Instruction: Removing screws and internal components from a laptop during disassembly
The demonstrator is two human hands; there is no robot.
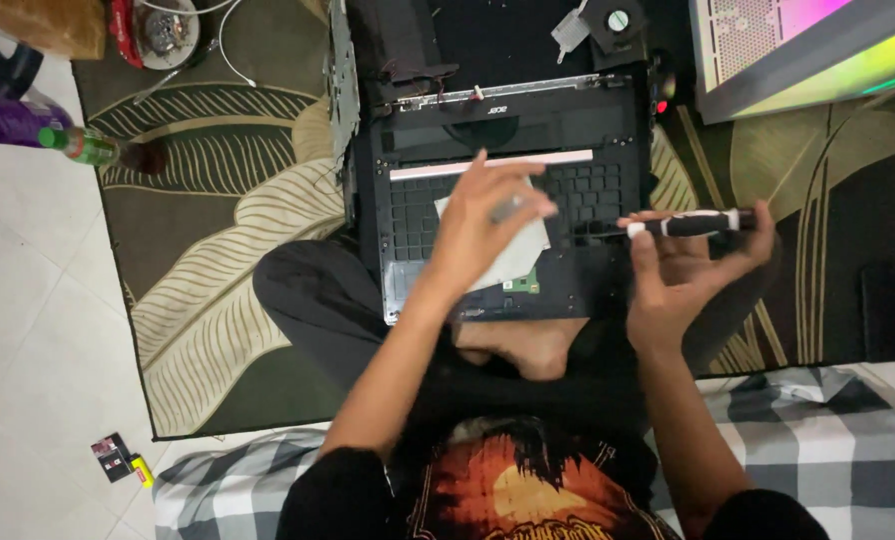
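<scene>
The left hand (pixel 488 215) is resting with loose fingers on a small grey plate (pixel 523 255) inside the opened laptop shell (pixel 608 130). Just right of it, the right hand (pixel 683 265) is grasping a black screwdriver (pixel 683 224), lying level above the shell.

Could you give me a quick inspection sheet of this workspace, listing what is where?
Surface: leaf-patterned rug on a white tiled floor.
Job's things: opened laptop shell; black-handled screwdriver.
Clutter: green-capped bottle, round tin of small parts.
Hands: left hand rests on a pale part over the shell; right hand holds the screwdriver.
Cables: white cable by the tin.
Surroundings: lit computer case, checked cloth.
</scene>
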